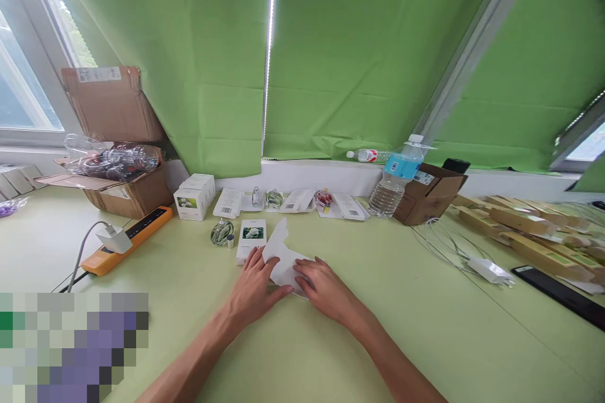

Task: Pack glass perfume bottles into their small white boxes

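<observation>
The white sheet (285, 269) is in the middle, just above the green table (401, 340), with both hands on it. The left hand (253, 289) has its fingers bent over one side, and the right hand (326, 288) does the same on the other. Both hands look half curled, but the fingers hide the spot, so I can't tell if they pinch the sheet or just press it. The sheet looks thin and bent, so it might rip or crease if the two hands pull apart too hard. If the fingers are loose, it could slip down. The white box (251, 240) is right by the left fingers, so a bump could push it into the coiled wire (221, 232) and the little tube (230, 241) beside it.
</observation>
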A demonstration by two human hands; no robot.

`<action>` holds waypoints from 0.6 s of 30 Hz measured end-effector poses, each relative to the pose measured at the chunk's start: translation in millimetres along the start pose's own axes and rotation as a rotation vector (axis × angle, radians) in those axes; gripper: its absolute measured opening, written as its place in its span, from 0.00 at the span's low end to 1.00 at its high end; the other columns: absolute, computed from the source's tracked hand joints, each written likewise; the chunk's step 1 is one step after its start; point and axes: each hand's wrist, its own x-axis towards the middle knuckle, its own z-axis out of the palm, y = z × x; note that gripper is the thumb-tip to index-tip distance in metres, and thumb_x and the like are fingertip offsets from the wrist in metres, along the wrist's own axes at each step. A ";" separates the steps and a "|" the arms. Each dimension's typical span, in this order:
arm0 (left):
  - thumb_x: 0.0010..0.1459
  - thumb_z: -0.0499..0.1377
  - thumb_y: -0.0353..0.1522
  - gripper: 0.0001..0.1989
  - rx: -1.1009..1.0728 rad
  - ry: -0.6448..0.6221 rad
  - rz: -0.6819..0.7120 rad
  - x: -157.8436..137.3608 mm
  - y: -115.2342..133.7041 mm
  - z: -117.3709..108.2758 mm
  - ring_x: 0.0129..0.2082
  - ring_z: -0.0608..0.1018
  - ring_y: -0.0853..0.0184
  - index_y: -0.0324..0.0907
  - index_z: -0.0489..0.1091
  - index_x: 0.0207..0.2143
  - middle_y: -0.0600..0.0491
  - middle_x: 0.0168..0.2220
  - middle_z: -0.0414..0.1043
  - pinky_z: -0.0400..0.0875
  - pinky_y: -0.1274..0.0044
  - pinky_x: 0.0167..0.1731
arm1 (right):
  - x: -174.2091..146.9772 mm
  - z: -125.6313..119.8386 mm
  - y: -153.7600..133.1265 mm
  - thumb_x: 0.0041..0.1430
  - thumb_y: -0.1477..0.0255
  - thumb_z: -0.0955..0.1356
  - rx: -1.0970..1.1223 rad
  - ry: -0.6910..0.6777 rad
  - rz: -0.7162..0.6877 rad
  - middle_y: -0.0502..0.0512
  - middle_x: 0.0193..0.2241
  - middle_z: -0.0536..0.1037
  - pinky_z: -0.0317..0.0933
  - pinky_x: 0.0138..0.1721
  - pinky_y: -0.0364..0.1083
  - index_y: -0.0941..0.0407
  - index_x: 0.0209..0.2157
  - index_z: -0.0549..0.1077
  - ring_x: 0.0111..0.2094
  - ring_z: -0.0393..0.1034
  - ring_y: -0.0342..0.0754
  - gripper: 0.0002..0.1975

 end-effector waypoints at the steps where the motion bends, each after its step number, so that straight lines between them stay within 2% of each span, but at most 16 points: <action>1: 0.57 0.59 0.47 0.24 0.000 0.001 0.002 -0.1 -0.2 0.2 0.61 0.63 0.53 0.46 0.65 0.52 0.48 0.53 0.71 0.60 0.57 0.59 | -0.2 -0.1 -0.4 0.66 0.70 0.59 -0.003 0.002 -0.001 0.59 0.56 0.72 0.46 0.62 0.58 0.54 0.50 0.74 0.57 0.66 0.54 0.16; 18: 0.57 0.59 0.47 0.24 0.009 -0.010 0.000 0.5 0.0 -0.5 0.61 0.63 0.53 0.45 0.65 0.53 0.49 0.54 0.70 0.60 0.57 0.59 | -1.4 -0.6 -4.4 0.66 0.72 0.61 -0.029 0.039 -0.020 0.59 0.52 0.75 0.49 0.61 0.57 0.54 0.46 0.75 0.55 0.67 0.55 0.14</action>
